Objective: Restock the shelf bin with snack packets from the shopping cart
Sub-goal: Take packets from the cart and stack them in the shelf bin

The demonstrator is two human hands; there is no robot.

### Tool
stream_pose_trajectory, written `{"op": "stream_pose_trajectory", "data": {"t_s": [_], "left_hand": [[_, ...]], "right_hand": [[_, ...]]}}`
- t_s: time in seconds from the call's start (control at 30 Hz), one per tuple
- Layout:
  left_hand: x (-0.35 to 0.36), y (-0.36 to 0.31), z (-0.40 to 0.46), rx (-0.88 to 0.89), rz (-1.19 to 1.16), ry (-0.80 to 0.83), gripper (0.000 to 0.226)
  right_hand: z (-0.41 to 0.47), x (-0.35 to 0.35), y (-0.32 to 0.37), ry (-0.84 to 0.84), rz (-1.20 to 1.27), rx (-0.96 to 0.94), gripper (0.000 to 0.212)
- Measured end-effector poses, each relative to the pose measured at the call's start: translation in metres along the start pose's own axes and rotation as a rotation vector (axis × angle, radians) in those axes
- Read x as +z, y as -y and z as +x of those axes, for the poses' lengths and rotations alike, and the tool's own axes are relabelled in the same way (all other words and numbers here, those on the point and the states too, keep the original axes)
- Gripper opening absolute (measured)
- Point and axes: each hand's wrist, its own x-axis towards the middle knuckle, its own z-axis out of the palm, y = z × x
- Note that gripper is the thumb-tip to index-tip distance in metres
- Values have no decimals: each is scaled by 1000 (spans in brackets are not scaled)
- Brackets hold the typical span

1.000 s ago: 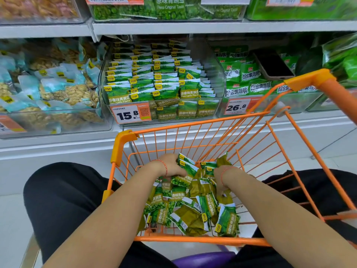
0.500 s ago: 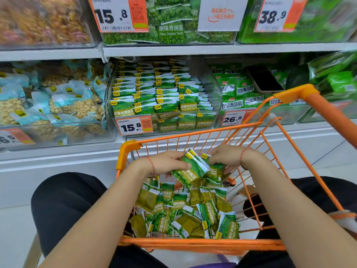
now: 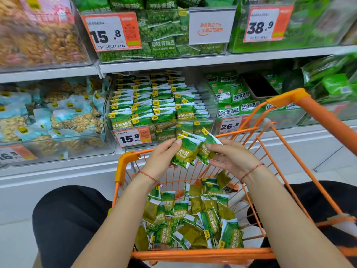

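both hands, left hand (image 3: 161, 157) and right hand (image 3: 229, 158), fingers pinching small green crinkly plastic snack packets (image 3: 190, 149) at twelve o'clock; light, slippery, so grip the edges.

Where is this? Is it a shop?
Yes, most likely a grocery shop: shelves hold clear bins of snack packets, orange price tags hang on them, and an orange shopping cart stands in front.
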Motion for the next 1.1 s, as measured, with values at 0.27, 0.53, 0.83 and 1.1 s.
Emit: {"op": "stream_pose_trajectory", "data": {"t_s": [0.27,0.53,0.83,1.1], "left_hand": [[-5,-7,-5,-51,-339,-43,56],[5,-3,-7,-58,-393,69,27],[-5,-6,-5,-69,-413,35,35],[-6,-5,-4,106,-171,-120,23]], "right_hand": [[6,16,-13,-123,102,-84,17],[2,24,-17,-53,321,-56,3],[-4,20,-5,14,81,-98,7],[-3,20,-9,-41,-24,-43,10]]}}
